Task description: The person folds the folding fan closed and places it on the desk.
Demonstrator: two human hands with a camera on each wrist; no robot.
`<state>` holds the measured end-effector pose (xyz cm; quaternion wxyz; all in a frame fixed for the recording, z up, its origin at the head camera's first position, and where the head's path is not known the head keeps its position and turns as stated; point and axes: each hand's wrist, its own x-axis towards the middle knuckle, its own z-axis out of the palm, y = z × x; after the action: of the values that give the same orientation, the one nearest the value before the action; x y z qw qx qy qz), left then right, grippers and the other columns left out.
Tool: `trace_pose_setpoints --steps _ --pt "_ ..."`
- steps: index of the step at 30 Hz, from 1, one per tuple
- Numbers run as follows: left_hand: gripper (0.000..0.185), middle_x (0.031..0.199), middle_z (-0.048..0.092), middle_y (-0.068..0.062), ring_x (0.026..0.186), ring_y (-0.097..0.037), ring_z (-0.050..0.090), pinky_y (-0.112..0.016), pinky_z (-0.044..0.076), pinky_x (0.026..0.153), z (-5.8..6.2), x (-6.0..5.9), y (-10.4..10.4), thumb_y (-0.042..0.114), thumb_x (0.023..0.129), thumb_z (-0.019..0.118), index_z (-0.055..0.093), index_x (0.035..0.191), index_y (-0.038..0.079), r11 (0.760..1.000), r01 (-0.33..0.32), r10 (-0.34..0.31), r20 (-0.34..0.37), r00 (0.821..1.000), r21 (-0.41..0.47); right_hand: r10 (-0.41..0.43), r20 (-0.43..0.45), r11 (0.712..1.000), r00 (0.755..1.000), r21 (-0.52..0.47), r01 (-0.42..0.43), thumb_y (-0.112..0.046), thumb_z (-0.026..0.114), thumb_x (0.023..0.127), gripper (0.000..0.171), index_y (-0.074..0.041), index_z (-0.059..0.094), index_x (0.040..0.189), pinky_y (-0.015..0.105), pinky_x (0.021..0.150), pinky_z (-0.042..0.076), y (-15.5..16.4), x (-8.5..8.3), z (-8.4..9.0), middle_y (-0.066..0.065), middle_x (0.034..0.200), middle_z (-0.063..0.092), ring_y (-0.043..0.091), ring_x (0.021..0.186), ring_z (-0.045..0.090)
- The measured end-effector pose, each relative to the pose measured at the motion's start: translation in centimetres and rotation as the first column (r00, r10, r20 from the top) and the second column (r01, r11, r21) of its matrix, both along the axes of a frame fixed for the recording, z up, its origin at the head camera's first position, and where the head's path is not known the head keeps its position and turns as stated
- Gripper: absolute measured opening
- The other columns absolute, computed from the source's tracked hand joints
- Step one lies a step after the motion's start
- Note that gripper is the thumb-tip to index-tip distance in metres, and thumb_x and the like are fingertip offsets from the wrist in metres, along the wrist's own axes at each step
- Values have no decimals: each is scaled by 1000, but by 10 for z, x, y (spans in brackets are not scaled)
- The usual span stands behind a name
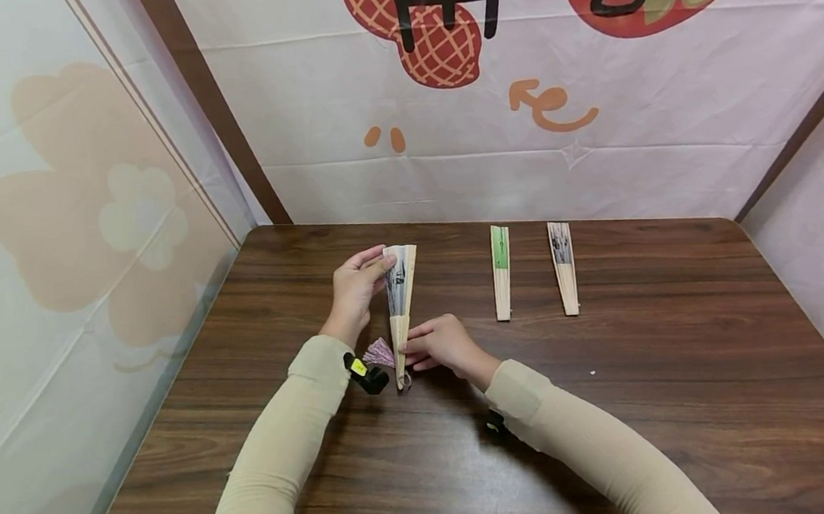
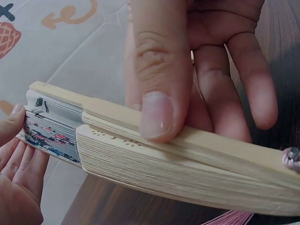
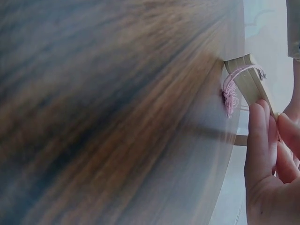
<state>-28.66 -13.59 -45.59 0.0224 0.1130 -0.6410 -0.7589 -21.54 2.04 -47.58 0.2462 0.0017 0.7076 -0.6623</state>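
Observation:
A folded paper fan (image 1: pixel 400 287) with bamboo ribs and a pink tassel (image 1: pixel 378 353) is held just above the brown table (image 1: pixel 661 398). My left hand (image 1: pixel 375 267) pinches its paper top end. My right hand (image 1: pixel 422 348) grips the ribs near the pivot. In the left wrist view the fan (image 2: pixel 140 154) is slightly spread, the right thumb (image 2: pixel 157 112) presses on its outer rib and the left hand's fingers (image 2: pixel 18 164) touch the printed paper end. The right wrist view shows the pivot end of the fan (image 3: pixel 246 79), its tassel (image 3: pixel 229 96) and my right hand's fingers (image 3: pixel 265 136).
Two more folded fans lie side by side at the back of the table, one with a green band (image 1: pixel 502 273) and one with a dark print (image 1: pixel 564 268). White printed cloth walls (image 1: pixel 596 145) close in the table on three sides.

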Motion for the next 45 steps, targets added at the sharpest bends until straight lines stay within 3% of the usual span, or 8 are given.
trace_pose_setpoints --steps 6,9,18,26,30,34,39,45 --pt "45 123 71 -8 83 0 68 -18 58 76 -1 2 3 18 88 77 65 130 5 999 17 -17 11 1000 -28 -5 2 1000 1000 5 5 -1 72 86 23 10 69 106 29 60 64 -1 0 1 16 80 76 13 60 69" --pt "44 129 67 -14 84 0 68 -18 58 76 -2 3 6 18 89 77 65 130 5 999 25 -24 11 1000 -39 -11 -4 1000 1000 14 11 -1 72 85 24 10 70 107 29 59 63 -1 -1 1 16 81 76 14 61 69" --pt "38 121 71 -12 86 -3 67 -19 58 75 -3 9 17 16 88 77 70 124 5 994 48 -46 25 999 -100 -63 4 998 998 18 63 -2 69 87 21 7 72 106 32 59 64 5 -9 5 8 77 74 13 63 69" --pt "32 116 73 -11 83 -3 67 -18 58 74 -3 14 24 17 87 79 73 115 2 986 83 -82 17 996 -146 -151 15 988 988 -20 151 0 67 90 25 10 67 113 33 68 65 12 -24 13 9 81 73 13 65 68" --pt "32 108 75 -10 82 -3 68 -22 61 78 -5 17 27 14 87 78 73 114 -2 985 115 -115 10 993 -127 -182 10 982 983 -50 182 2 66 91 28 13 65 118 33 72 65 17 -30 20 15 85 73 13 67 68" --pt "32 113 74 -17 82 -4 69 -26 62 80 -6 19 30 10 87 77 71 115 -5 983 140 -140 3 990 -118 -211 -1 976 977 -61 211 2 65 92 31 12 63 122 31 72 65 22 -40 21 19 94 72 12 68 68" --pt "31 115 72 -21 80 -6 70 -23 63 72 -8 23 33 8 87 76 71 114 -6 980 155 -154 18 988 -128 -244 -19 968 970 -69 242 2 63 94 33 12 61 125 32 78 64 29 -49 24 28 113 69 10 69 68" --pt "29 115 71 -23 78 -7 71 -24 63 72 -17 21 38 2 89 72 69 116 -9 989 139 -136 67 988 -51 -303 -41 952 952 -58 300 1 66 93 30 9 65 122 31 77 64 32 -58 20 25 108 72 8 63 67"
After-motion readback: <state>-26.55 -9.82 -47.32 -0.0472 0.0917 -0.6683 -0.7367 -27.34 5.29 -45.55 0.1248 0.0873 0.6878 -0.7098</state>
